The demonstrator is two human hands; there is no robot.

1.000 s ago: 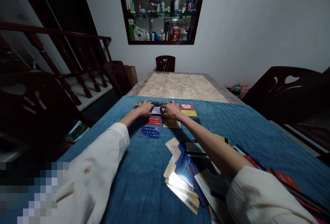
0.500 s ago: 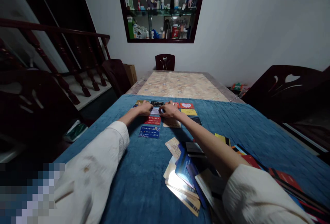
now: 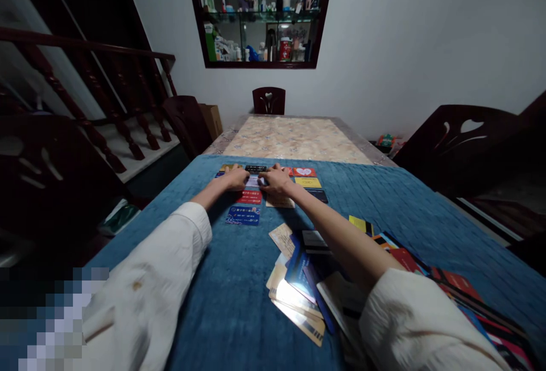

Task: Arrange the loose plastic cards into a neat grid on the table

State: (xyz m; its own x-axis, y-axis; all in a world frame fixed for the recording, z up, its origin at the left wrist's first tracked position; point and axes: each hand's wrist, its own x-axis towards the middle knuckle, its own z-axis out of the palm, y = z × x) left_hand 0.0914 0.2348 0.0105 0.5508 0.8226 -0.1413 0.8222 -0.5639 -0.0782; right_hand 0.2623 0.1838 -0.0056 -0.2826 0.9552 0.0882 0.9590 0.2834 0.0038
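Observation:
A pale whitish card [image 3: 255, 181] lies on the blue cloth in the far card rows, flanked by my two hands. My left hand [image 3: 236, 178] is curled, its fingertips at the card's left edge and partly over other cards. At the right edge, my right hand [image 3: 275, 180] has thumb and fingers bent down onto it. Just beyond is a black card [image 3: 256, 169]; nearer me lie a red card [image 3: 251, 196] and a blue card [image 3: 243, 215]. My right hand partly covers a beige card [image 3: 280, 202]. A gold card [image 3: 231, 167] shows behind my left hand.
Right of my hands are a red card with a white heart [image 3: 304, 172], a yellow card [image 3: 307, 182] and a dark card [image 3: 317, 195]. A loose card pile [image 3: 298, 288] lies under my right forearm, with another spread [image 3: 452, 283] farther right. Chairs surround the table.
The view has shifted slightly, so everything sits a little farther left. Both hands stay at the pale card, with only slight finger movement.

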